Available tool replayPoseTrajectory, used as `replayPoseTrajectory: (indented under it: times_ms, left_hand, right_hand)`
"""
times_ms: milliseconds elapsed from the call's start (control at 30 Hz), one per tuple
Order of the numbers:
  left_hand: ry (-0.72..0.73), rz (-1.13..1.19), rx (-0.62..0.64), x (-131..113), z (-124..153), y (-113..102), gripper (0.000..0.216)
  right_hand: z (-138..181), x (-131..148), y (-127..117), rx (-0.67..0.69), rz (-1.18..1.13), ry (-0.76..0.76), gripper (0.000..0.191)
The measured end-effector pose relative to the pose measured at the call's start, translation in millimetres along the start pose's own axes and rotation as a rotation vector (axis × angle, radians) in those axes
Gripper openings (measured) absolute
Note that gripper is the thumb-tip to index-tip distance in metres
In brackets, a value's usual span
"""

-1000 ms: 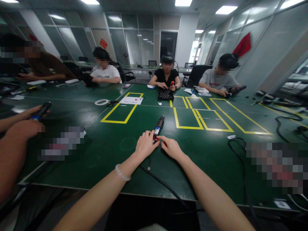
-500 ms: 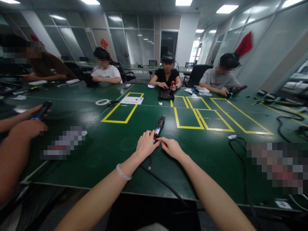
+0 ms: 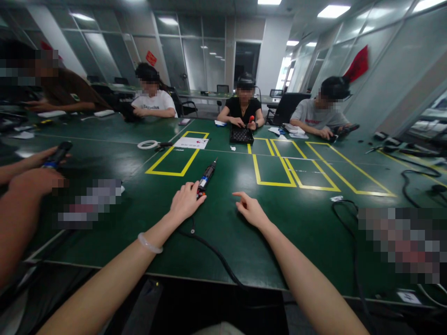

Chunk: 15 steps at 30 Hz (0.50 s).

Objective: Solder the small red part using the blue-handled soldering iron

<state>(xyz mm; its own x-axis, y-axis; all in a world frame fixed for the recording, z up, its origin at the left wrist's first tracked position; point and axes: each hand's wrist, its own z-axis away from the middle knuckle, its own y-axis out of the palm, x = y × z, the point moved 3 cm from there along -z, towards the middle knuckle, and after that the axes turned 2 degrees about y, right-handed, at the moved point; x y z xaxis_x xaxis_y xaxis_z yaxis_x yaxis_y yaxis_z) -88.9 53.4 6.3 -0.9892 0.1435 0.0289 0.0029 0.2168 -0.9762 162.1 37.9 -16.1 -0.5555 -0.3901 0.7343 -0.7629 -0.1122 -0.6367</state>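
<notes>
My left hand (image 3: pixel 185 200) is wrapped round the rear part of a black electric screwdriver (image 3: pixel 207 175) with a blue and white label. The tool's thin tip points away from me and slightly right, low over the green table. Red and orange bits show beside my thumb. A black cord (image 3: pixel 220 257) trails from its rear end toward the table's near edge, with a small metal ring terminal (image 3: pixel 193 231) near my wrist. To the right, my right hand (image 3: pixel 252 209) holds nothing; its index finger is stretched out and the others are loosely curled.
Yellow tape rectangles (image 3: pixel 274 185) mark the green table (image 3: pixel 157 242). A white paper sheet (image 3: pixel 191 143) and a white cable coil (image 3: pixel 147 145) lie further off. Co-workers sit around, one behind a black tray (image 3: pixel 241 136). At left, another person's hands hold a similar screwdriver (image 3: pixel 60 154).
My left hand has carried the electric screwdriver to the left, and its cord has shifted along. My right hand, which was touching the tool's rear, is now apart from it.
</notes>
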Motion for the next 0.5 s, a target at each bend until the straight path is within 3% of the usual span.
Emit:
replayPoseTrajectory:
  times_ms: [167, 267, 500]
  left_hand:
    - [-0.133, -0.035, 0.028, 57, -3, 3, 0.062]
    - [-0.189, -0.056, 0.048, 86, -6, 2, 0.063]
    - [-0.244, -0.122, 0.044, 147, -14, 4, 0.063]
  right_hand:
    - [1, 1, 2, 0.017, 0.02, -0.01, 0.031]
    - [-1, -4, -1, -0.029, -0.081, -0.011, 0.035]
    - [-9, -39, -24, -0.441, -0.407, 0.204, 0.055]
